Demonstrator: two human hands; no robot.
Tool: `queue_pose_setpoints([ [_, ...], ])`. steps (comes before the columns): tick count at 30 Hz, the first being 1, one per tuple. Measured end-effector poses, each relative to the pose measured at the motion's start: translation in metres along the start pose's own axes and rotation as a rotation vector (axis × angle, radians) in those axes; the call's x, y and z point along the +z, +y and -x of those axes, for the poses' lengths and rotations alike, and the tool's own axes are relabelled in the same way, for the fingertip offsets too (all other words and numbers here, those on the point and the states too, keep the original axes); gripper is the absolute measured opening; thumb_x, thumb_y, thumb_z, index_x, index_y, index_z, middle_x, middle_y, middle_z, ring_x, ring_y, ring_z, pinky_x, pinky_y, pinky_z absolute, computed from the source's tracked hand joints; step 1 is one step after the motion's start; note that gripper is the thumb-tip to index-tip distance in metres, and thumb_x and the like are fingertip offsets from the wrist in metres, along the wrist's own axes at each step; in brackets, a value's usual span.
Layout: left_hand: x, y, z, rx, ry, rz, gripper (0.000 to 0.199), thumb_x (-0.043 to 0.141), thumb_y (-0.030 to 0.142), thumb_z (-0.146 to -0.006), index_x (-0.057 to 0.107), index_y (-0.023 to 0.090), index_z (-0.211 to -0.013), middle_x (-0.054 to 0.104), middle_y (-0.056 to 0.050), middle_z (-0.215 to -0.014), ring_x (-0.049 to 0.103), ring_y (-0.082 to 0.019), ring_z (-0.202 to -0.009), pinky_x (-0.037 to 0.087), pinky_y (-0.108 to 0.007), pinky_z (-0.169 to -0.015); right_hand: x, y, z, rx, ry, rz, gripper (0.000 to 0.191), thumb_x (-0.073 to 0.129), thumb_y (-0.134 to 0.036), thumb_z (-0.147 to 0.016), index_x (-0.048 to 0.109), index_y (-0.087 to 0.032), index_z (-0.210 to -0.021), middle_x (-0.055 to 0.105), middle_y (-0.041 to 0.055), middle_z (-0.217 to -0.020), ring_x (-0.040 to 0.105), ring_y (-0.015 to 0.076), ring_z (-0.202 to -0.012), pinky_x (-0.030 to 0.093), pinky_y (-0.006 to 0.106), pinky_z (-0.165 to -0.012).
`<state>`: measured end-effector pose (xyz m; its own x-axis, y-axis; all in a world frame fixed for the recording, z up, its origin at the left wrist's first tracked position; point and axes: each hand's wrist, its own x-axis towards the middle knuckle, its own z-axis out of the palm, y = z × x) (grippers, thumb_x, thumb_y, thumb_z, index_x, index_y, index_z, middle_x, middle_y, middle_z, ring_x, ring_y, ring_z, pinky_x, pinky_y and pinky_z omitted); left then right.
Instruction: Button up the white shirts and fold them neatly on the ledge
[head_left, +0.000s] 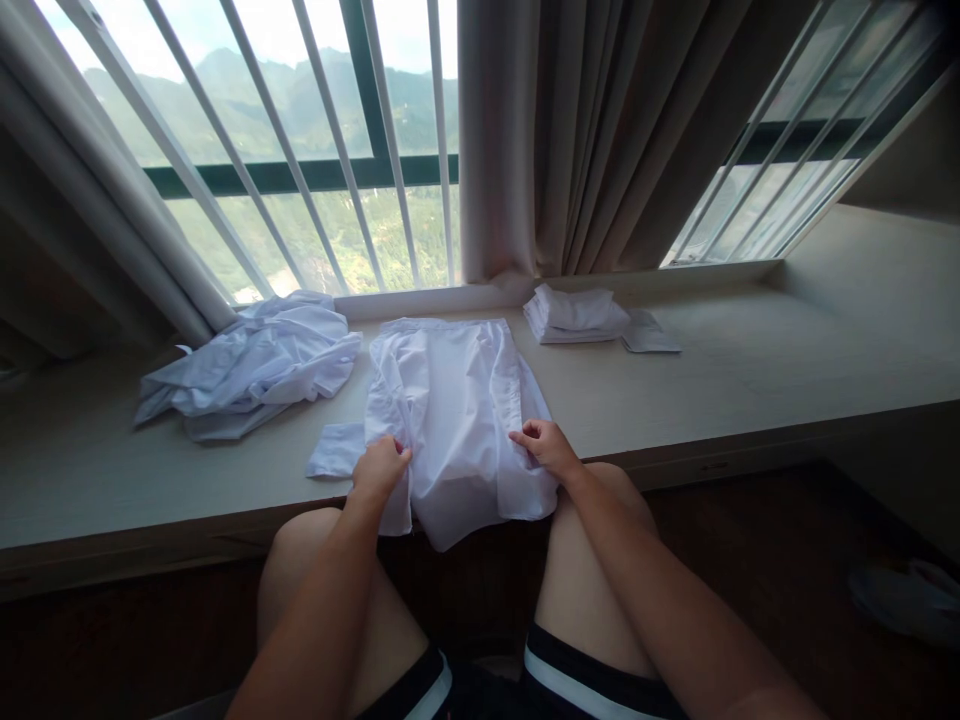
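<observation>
A white shirt [457, 410] lies spread on the window ledge before me, its front panels parted and its lower end hanging over the ledge's edge. One sleeve [335, 450] sticks out to the left. My left hand [381, 465] pinches the left front panel near its inner edge. On the other side, my right hand [546, 446] has thumb and fingers closed on the right front panel, close to its button edge. The fingertips of both hands are partly hidden by cloth.
A rumpled heap of white clothing [259, 365] lies on the left of the ledge [787, 350]. At the back right sits a folded white stack [576, 314], with a small flat packet [651, 333] beside it. Curtains [592, 130] and barred windows stand behind. My knees touch the ledge's front.
</observation>
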<state>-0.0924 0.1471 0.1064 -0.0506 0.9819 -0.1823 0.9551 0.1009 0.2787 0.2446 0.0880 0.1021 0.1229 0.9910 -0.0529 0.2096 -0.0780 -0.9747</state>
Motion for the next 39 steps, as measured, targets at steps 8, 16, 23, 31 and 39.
queue_pose_setpoints([
  [8,-0.002,0.002,0.005,0.022,0.069,0.054,0.018,0.06,0.037,-0.088,0.065,0.021,-0.095,0.075,-0.011,-0.094,0.07,-0.027,-0.088,0.043,-0.031,-0.072,0.006,-0.006,-0.002,0.041,-0.156,-0.21,0.039,0.082,-0.053,-0.073,0.064,-0.018,-0.078,0.059,-0.0033,-0.068,0.05,0.0108,-0.059,0.041,0.026,-0.056],
  [16,-0.019,0.049,0.039,0.279,0.288,0.615,0.014,0.068,0.033,-0.086,0.061,0.021,-0.083,0.066,-0.001,-0.075,0.063,-0.017,-0.07,0.048,-0.029,-0.072,0.026,-0.011,0.002,-0.005,-0.168,-0.409,0.03,0.084,-0.04,-0.074,0.072,-0.018,-0.091,0.068,0.0003,-0.084,0.058,0.0128,-0.072,0.047,0.026,-0.066],
  [23,0.012,0.084,0.046,0.303,0.071,0.945,0.023,0.076,0.038,-0.08,0.066,0.018,-0.085,0.066,-0.002,-0.075,0.063,-0.015,-0.063,0.05,-0.026,-0.056,0.058,-0.011,-0.003,-0.097,-0.133,-0.297,0.033,0.087,-0.041,-0.072,0.074,-0.019,-0.092,0.073,0.0017,-0.089,0.065,0.0165,-0.082,0.052,0.03,-0.078],
  [31,0.026,0.087,0.034,0.196,-0.102,1.187,0.022,0.079,0.029,-0.073,0.068,0.016,-0.087,0.068,-0.001,-0.075,0.066,-0.015,-0.065,0.057,-0.029,-0.063,0.068,-0.001,-0.011,-0.124,-0.177,-0.156,0.033,0.082,-0.044,-0.078,0.077,-0.019,-0.1,0.078,0.0056,-0.097,0.07,0.0212,-0.089,0.056,0.036,-0.085],
  [39,0.027,0.087,0.03,0.203,-0.056,1.26,0.024,0.081,0.032,-0.074,0.072,0.015,-0.088,0.072,-0.003,-0.081,0.066,-0.014,-0.066,0.057,-0.028,-0.065,0.067,-0.002,-0.014,-0.138,-0.181,-0.11,0.031,0.079,-0.041,-0.081,0.078,-0.019,-0.103,0.078,0.0058,-0.097,0.07,0.021,-0.087,0.056,0.036,-0.083],
])
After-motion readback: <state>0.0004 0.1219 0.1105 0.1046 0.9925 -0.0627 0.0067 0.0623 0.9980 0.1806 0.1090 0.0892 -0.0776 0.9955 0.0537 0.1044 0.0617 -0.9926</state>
